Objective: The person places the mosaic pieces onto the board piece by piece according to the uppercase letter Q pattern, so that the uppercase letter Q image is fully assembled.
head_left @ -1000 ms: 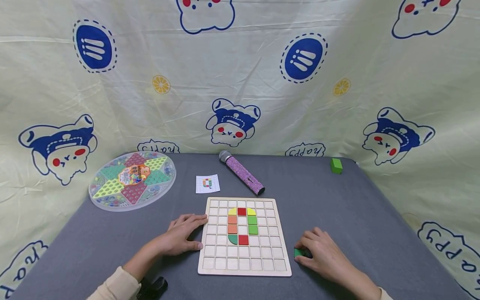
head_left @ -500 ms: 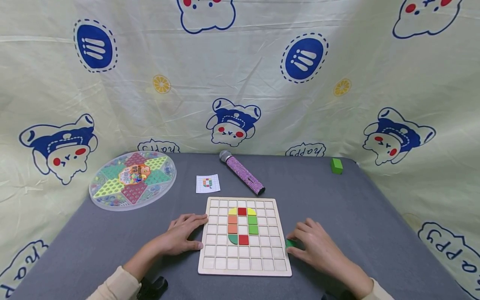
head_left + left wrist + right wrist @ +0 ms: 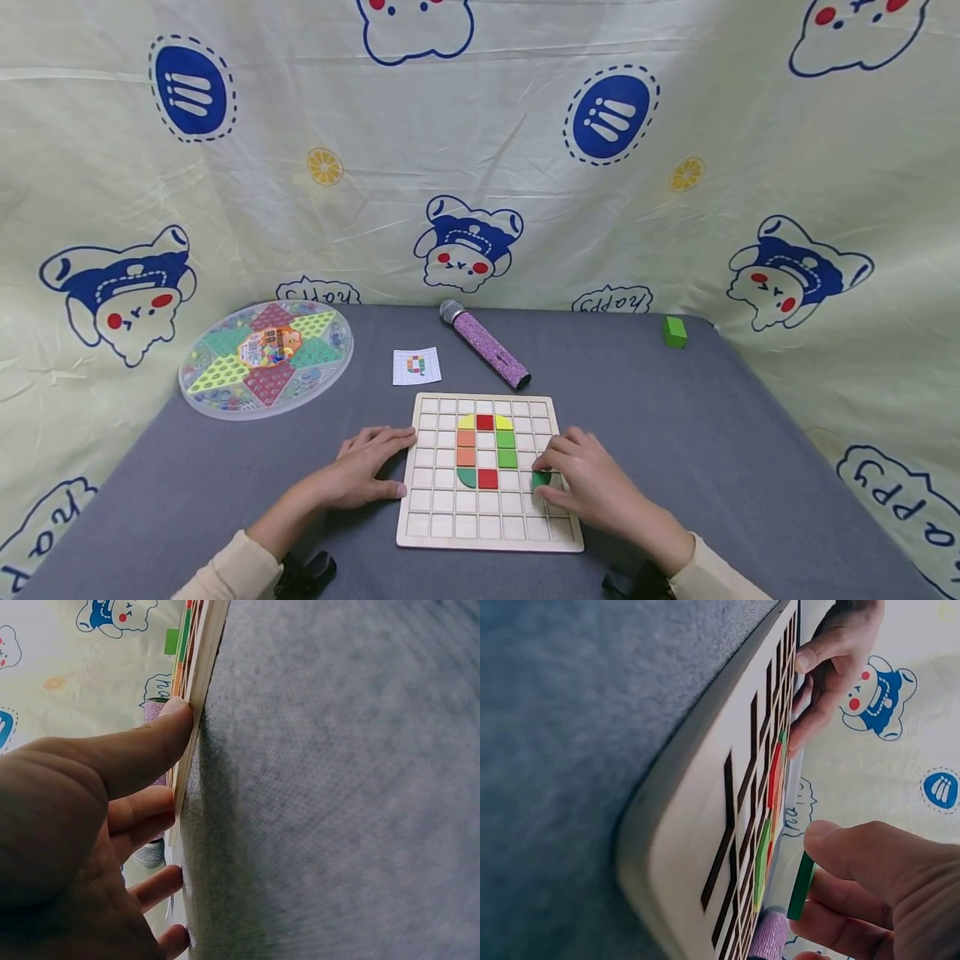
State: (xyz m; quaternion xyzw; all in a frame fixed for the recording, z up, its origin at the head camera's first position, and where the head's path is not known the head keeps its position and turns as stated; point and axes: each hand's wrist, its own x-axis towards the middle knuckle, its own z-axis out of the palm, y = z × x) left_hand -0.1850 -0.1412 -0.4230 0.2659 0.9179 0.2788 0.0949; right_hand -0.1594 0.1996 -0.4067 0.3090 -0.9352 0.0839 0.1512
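A wooden grid board (image 3: 442, 527) lies flat on the table, with yellow, red, orange and green tiles set in a ring in its squares. My left hand (image 3: 362, 472) rests at the board's left edge; in the left wrist view its thumb and fingertips touch the edge, fingers fairly straight. Over the right part of the board, my right hand (image 3: 592, 479) pinches a dark green tile (image 3: 802, 886) between thumb and fingers. In the right wrist view this tile is seen edge-on, off the board's surface. Its full shape is partly hidden by the fingers.
A small pattern card (image 3: 416, 367) lies behind the board, beside a glittery purple microphone (image 3: 489, 348). At the back left is a round star-patterned game board (image 3: 266, 360). A light green block (image 3: 674, 332) stands at the back right. A printed curtain hangs behind the grey table (image 3: 750, 467).
My right hand has moved left with the dark green tile, from the table beside the board to over the board's right side. The left hand has stayed at the left edge.
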